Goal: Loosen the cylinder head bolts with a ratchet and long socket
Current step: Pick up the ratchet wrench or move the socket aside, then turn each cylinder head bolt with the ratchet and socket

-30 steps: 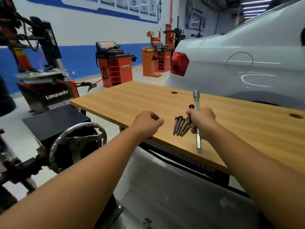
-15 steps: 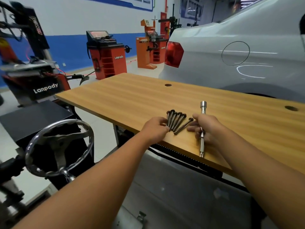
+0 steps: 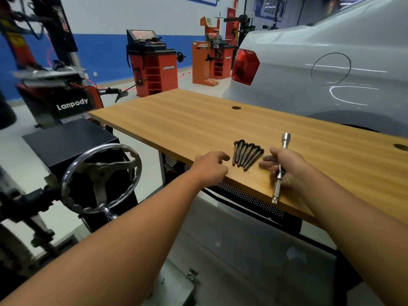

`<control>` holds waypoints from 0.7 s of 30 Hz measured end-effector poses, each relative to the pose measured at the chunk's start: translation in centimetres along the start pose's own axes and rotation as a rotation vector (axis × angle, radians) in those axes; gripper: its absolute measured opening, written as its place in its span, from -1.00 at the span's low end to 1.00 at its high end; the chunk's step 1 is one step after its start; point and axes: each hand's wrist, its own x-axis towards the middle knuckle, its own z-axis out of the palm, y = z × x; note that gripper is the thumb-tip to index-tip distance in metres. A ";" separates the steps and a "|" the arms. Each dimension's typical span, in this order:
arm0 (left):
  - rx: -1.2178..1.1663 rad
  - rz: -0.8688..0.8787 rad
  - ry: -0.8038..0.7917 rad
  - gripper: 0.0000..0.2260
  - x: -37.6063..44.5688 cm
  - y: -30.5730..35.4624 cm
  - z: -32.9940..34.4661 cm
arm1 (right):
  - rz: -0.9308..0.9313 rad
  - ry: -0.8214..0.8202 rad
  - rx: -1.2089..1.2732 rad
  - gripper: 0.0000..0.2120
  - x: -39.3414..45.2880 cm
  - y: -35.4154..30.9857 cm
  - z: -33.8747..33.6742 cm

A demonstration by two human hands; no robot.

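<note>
Several long dark cylinder head bolts (image 3: 247,154) lie side by side on the wooden workbench (image 3: 198,120), heads pointing away from me. My left hand (image 3: 210,165) rests at the bench's near edge just left of the bolts, fingers loosely curled and holding nothing. My right hand (image 3: 284,164) is just right of the bolts and holds a long silver socket (image 3: 281,166) against the bench; its wide end points away and its thin end reaches the near edge. No ratchet is in view.
A grey car (image 3: 320,74) stands close behind the bench on the right. A chrome handwheel (image 3: 101,177) on a black stand sits left of the bench. Red workshop machines (image 3: 154,65) line the blue and white back wall.
The bolts were pushed together into a neat row and both hands have drawn slightly apart from them. My right hand still holds the socket. The view dipped and moved closer.
</note>
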 end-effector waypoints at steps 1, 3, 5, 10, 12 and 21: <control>-0.021 0.002 0.009 -0.55 -0.2 -0.2 -0.4 | 0.009 0.005 0.004 -0.68 -0.2 0.1 -0.3; -0.077 0.007 0.059 -0.56 -0.7 -0.3 -1.2 | 0.019 0.032 -0.005 -0.68 -0.7 0.1 -0.7; -0.136 -0.010 0.119 -0.58 -1.1 -0.4 -2.0 | 0.022 0.068 -0.043 -0.69 -1.3 -0.1 -0.7; -0.060 -0.081 0.059 -0.60 -3.5 -1.3 -3.7 | 0.029 0.073 -0.068 -0.70 -3.8 0.1 0.7; -0.038 -0.070 0.039 -0.62 -4.9 -2.1 -4.9 | 0.008 0.093 -0.052 -0.70 -5.3 0.1 2.0; -0.422 -0.053 0.275 -0.54 -15.1 -3.7 -17.0 | -0.380 -0.468 -0.036 -0.62 -22.0 -0.3 25.6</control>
